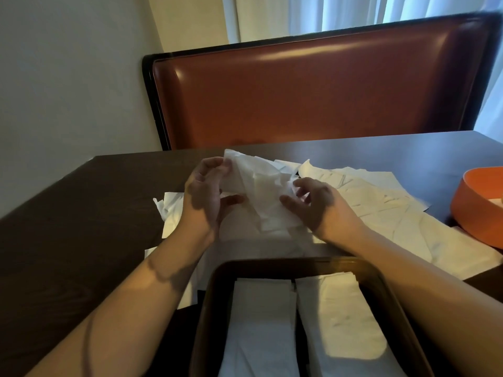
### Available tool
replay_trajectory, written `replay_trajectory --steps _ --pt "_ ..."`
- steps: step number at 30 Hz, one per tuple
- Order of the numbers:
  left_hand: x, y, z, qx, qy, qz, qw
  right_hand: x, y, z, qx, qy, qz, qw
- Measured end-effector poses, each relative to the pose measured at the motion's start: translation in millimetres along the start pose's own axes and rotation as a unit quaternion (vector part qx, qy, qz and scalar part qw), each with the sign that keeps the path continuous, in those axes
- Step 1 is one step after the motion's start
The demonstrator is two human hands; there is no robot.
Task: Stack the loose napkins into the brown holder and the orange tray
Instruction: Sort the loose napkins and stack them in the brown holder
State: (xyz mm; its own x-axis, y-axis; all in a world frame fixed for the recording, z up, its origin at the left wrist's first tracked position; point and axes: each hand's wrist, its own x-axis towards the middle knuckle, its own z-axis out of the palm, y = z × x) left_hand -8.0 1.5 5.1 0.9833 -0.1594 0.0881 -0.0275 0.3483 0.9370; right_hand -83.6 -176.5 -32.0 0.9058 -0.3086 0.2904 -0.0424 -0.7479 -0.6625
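Across from you stands a wide reddish-brown padded bench back with a dark frame, and in front of it your dark wooden table. Nearest you on that table sits the brown rounded-corner holder, already carrying two side-by-side stacks of folded white napkins (the right stack catches a patch of light). Beyond the holder, loose white paper napkins lie scattered flat over the middle and right of the tabletop. At the right edge you can see part of the orange round-walled tray, with something pale inside it, too cropped to identify. Your left hand and right hand are raised above the pile, both with curled fingers pinching opposite sides of one crumpled white napkin.
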Motion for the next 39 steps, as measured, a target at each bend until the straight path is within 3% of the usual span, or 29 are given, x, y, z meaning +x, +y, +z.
replay_trajectory --steps 4,8,13,17,18,20,22,24,28,31,33,35,37,39 --pt "-3 2 2 -0.063 -0.066 -0.024 0.996 4 -4 0 0.111 0.002 0.048 0.993" --pt "-7 0 1 0.040 -0.094 0.017 0.995 6 -1 2 0.240 0.031 0.066 0.968" --pt "-8 2 -3 0.181 -0.061 0.171 0.967 2 0 -7 0.277 0.121 0.061 0.951" --pt "-7 7 -5 0.220 -0.077 0.286 0.929 2 0 -11 0.457 0.023 0.101 0.884" --pt "-8 8 -5 0.229 -0.078 0.305 0.921 2 -1 -10 0.459 0.004 0.104 0.882" --pt "-11 11 -4 0.246 -0.062 0.325 0.911 2 -3 -7 0.396 0.003 0.089 0.914" --pt "-14 12 -3 0.242 -0.043 0.346 0.906 1 -6 -9 0.347 0.051 0.067 0.934" --pt "-17 15 -2 0.227 -0.030 0.359 0.905 1 -5 -15 0.347 0.113 0.046 0.930" --pt "-18 27 1 0.130 -0.017 0.286 0.949 2 0 -39 0.271 0.170 -0.051 0.946" --pt "-15 29 3 0.092 -0.053 0.228 0.968 -1 -10 -57 0.364 0.090 -0.049 0.926" --pt "-14 24 3 0.095 -0.066 0.186 0.976 -6 -18 -66 0.487 -0.058 -0.016 0.872" --pt "-15 18 3 0.135 -0.069 0.166 0.974 -13 -24 -67 0.523 -0.176 0.009 0.834" --pt "-16 14 3 0.149 -0.078 0.152 0.974 -17 -29 -59 0.493 -0.187 -0.005 0.850" --pt "-19 12 5 0.167 -0.101 0.150 0.969 -17 -33 -51 0.484 -0.124 -0.016 0.866"
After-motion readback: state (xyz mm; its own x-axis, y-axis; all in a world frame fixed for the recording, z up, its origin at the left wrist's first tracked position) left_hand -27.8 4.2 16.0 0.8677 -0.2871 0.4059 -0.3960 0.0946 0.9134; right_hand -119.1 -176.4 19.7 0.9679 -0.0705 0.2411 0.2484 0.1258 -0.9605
